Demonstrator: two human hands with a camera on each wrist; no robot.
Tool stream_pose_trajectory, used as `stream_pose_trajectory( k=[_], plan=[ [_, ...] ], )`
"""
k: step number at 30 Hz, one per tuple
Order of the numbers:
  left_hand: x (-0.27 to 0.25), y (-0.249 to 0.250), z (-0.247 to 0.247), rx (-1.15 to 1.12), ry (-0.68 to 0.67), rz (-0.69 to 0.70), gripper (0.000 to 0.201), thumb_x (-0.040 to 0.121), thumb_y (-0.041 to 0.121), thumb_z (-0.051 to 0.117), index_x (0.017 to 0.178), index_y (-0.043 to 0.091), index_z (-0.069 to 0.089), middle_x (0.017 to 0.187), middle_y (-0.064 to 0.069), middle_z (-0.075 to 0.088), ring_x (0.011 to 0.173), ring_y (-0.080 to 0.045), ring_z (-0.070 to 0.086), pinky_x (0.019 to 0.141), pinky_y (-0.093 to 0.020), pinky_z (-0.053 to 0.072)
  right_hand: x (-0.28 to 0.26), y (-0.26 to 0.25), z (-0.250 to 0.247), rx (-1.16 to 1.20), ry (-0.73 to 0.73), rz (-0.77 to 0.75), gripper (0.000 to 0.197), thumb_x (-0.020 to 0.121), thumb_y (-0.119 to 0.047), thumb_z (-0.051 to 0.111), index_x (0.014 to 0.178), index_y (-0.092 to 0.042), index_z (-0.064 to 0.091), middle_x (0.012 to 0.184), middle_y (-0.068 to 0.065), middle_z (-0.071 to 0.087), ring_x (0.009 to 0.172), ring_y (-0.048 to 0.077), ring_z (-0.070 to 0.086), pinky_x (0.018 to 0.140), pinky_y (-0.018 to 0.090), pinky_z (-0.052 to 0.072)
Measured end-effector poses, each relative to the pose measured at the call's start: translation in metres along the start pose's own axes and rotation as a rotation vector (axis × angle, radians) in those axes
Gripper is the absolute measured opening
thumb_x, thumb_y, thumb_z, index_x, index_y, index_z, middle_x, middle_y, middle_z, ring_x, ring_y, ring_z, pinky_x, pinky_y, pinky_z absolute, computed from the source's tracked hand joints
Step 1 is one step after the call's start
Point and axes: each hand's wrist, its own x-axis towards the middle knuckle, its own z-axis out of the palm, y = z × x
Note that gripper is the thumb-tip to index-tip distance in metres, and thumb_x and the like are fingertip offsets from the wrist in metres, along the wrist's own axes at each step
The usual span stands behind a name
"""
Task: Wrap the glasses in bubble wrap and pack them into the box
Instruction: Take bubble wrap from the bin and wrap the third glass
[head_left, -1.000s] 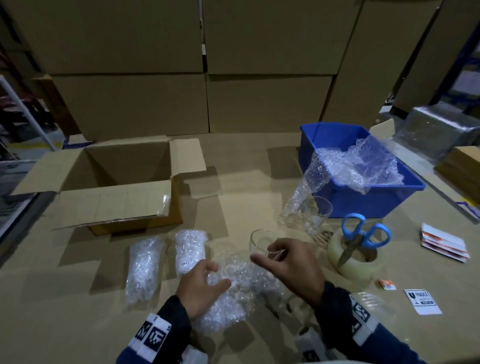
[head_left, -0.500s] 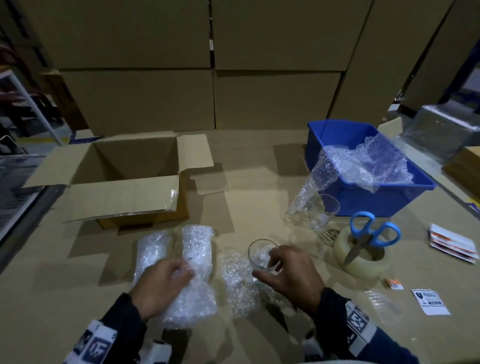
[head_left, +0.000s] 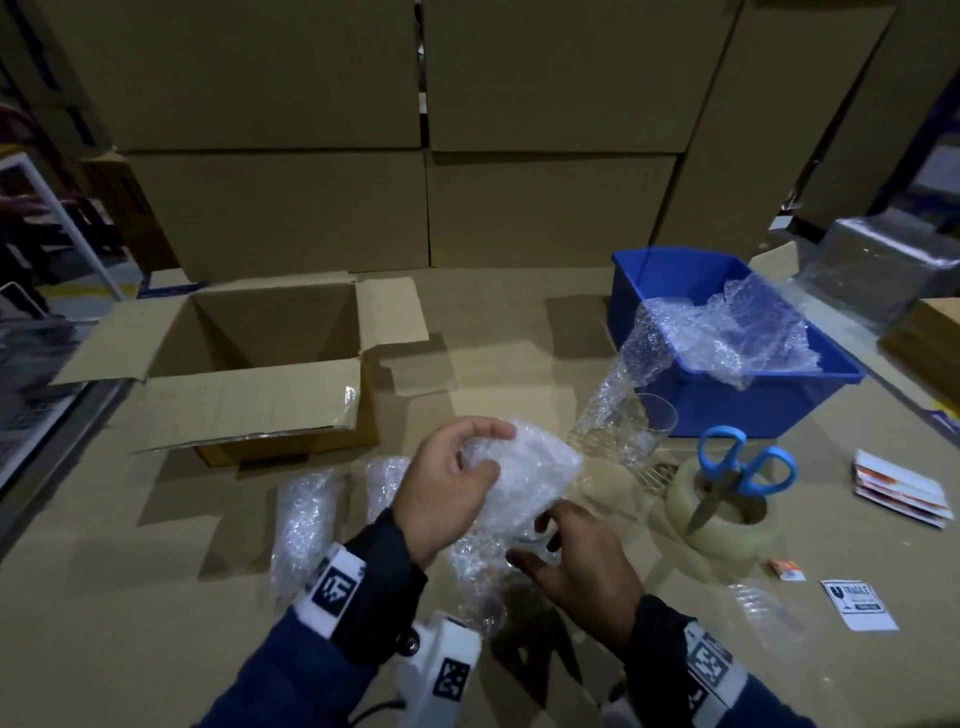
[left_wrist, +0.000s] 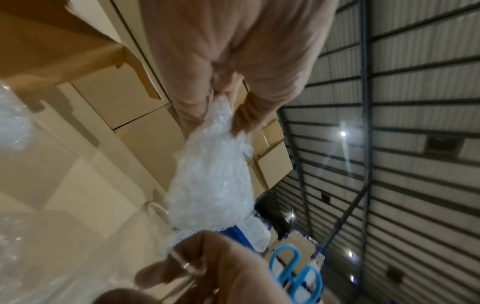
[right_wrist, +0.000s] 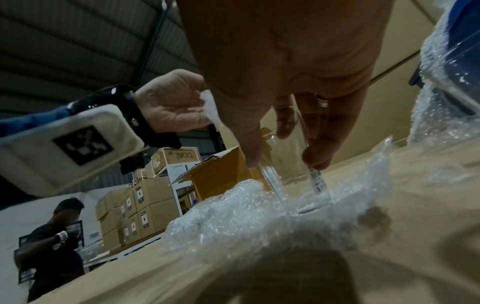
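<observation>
My left hand pinches one end of a bubble wrap sheet and holds it raised above the table. The sheet's other end lies on the table under a bare clear glass. My right hand grips that glass by its rim from above. It stands upright on the wrap and is mostly hidden in the head view. Left of my hands lie two wrapped glasses. Another bare glass stands to the right, and the open cardboard box sits at the back left.
A blue bin holding more bubble wrap stands at the right. In front of it, blue-handled scissors stick out of a tape roll. Sticker sheets and a fragile label lie further right. Large cartons are stacked behind.
My left hand has lifted the bubble wrap end off the table and swung it up and right, over the glass. My right hand stays on the glass.
</observation>
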Motion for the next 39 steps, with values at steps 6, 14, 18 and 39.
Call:
stream_pose_trajectory(
  k=[6, 14, 18, 39],
  plan=[
    [0.007, -0.012, 0.021, 0.503, 0.001, 0.187, 0.028, 0.084, 0.000, 0.061, 0.099, 0.022, 0.070, 0.103, 0.011, 0.069, 0.101, -0.005, 0.058, 0.088, -0.013, 0.041, -0.004, 0.005, 0.002, 0.224, 0.054, 0.004, 0.056, 0.079, -0.042, 0.068, 0.129, -0.022, 0.051, 0.110, -0.010, 0.065, 0.098, 0.008, 0.063, 0.078, 0.022, 0.050],
    [0.014, -0.011, 0.038, 1.196, -0.134, 0.248, 0.025, 0.088, 0.006, 0.059, 0.107, 0.023, 0.057, 0.110, 0.003, 0.052, 0.104, -0.020, 0.042, 0.077, -0.030, 0.024, -0.009, 0.004, -0.002, 0.254, 0.028, 0.011, 0.046, 0.081, -0.027, 0.072, 0.109, -0.027, 0.036, 0.095, -0.010, 0.061, 0.085, 0.013, 0.063, 0.069, 0.031, 0.049],
    [0.019, -0.004, 0.042, 1.288, -0.296, 0.210, 0.021, 0.087, -0.001, 0.055, 0.103, 0.013, 0.052, 0.104, -0.009, 0.061, 0.097, -0.029, 0.059, 0.078, -0.035, 0.043, -0.009, 0.006, 0.001, 0.241, 0.033, 0.007, 0.044, 0.082, -0.023, 0.071, 0.106, -0.024, 0.033, 0.089, -0.006, 0.062, 0.081, 0.016, 0.063, 0.067, 0.036, 0.049],
    [0.020, -0.001, 0.024, 0.899, -0.449, 0.227, 0.018, 0.095, 0.033, 0.054, 0.102, 0.021, 0.065, 0.098, 0.003, 0.072, 0.095, -0.017, 0.065, 0.090, -0.036, 0.050, -0.011, 0.010, 0.003, 0.266, 0.043, -0.028, 0.051, 0.080, -0.028, 0.073, 0.105, -0.026, 0.028, 0.086, -0.004, 0.066, 0.078, 0.014, 0.065, 0.065, 0.039, 0.050]
  ],
)
